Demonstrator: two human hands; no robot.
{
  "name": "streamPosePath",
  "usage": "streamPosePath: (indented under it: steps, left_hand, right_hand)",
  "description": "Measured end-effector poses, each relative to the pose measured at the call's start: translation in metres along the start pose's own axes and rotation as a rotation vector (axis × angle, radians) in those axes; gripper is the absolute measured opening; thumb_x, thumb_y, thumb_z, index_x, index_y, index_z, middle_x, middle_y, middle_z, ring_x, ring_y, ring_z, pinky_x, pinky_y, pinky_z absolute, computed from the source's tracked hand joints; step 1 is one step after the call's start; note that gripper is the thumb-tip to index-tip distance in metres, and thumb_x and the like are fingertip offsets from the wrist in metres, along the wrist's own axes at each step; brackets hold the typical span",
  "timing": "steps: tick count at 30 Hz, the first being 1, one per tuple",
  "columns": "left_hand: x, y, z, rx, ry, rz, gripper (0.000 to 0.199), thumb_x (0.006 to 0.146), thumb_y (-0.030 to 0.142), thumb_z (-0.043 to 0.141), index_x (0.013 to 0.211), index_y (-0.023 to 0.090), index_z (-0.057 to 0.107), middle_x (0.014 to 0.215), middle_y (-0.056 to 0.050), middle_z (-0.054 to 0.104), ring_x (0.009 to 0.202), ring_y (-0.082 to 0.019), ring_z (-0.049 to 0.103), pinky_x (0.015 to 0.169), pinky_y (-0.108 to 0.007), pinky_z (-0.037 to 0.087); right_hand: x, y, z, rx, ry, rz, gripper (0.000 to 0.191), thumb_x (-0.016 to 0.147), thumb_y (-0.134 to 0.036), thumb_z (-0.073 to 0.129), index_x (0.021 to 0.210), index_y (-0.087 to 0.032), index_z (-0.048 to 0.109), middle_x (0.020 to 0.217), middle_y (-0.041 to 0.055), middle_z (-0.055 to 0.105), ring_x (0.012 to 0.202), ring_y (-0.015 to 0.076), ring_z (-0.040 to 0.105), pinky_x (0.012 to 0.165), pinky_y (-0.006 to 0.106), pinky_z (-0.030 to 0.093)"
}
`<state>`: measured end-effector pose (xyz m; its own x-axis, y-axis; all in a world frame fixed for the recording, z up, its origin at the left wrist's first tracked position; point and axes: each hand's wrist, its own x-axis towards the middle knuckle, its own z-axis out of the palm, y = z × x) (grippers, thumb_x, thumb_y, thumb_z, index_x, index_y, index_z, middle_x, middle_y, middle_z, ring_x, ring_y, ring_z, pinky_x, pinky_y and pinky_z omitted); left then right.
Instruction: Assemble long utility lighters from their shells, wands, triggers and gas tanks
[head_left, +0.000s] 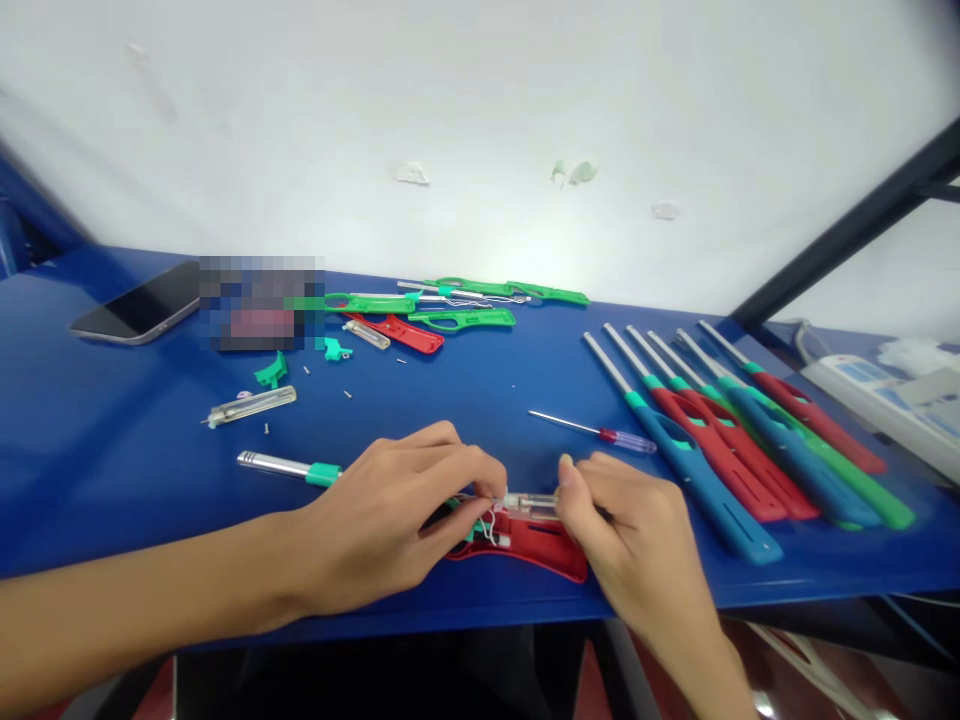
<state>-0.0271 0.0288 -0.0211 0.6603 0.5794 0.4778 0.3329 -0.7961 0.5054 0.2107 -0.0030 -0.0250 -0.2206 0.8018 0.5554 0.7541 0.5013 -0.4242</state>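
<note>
A red lighter half-shell (pixel 536 548) lies near the table's front edge, with white wire and green parts inside it. Its metal tube (pixel 274 465) with a green collar sticks out to the left, under my left hand (pixel 409 505). The thumb and forefinger of that hand pinch at the valve end of a clear fuel tank (pixel 531 503), just above the shell. My right hand (pixel 626 525) is closed on the tank's other end. Beyond my right hand lies a small screwdriver (pixel 628 440) with a clear purple and red handle.
Several assembled long lighters (pixel 720 450) lie side by side at the right. Green half-shells (pixel 465 318), a red half-shell (pixel 412 333), another clear tank (pixel 255 405), green triggers (pixel 272 370) and small screws (pixel 266 429) lie across the back left. A phone (pixel 139 305) rests far left. A white wall rises behind.
</note>
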Motion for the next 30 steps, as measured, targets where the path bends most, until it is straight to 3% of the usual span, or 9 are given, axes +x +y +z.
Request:
streamPosePath:
  steps: [30]
  left_hand:
    - [0.0001, -0.0008, 0.0020, -0.025, 0.031, 0.010, 0.019, 0.101, 0.004, 0.059, 0.103, 0.023, 0.058, 0.093, 0.007, 0.072, 0.077, -0.011, 0.055, 0.069, -0.021, 0.045]
  right_hand:
    - [0.0011, -0.0020, 0.0025, -0.096, 0.018, -0.095, 0.051, 0.105, -0.015, 0.053, 0.059, -0.022, 0.034, 0.055, -0.0053, 0.036, 0.051, 0.0096, 0.037, 0.053, 0.029, 0.029]
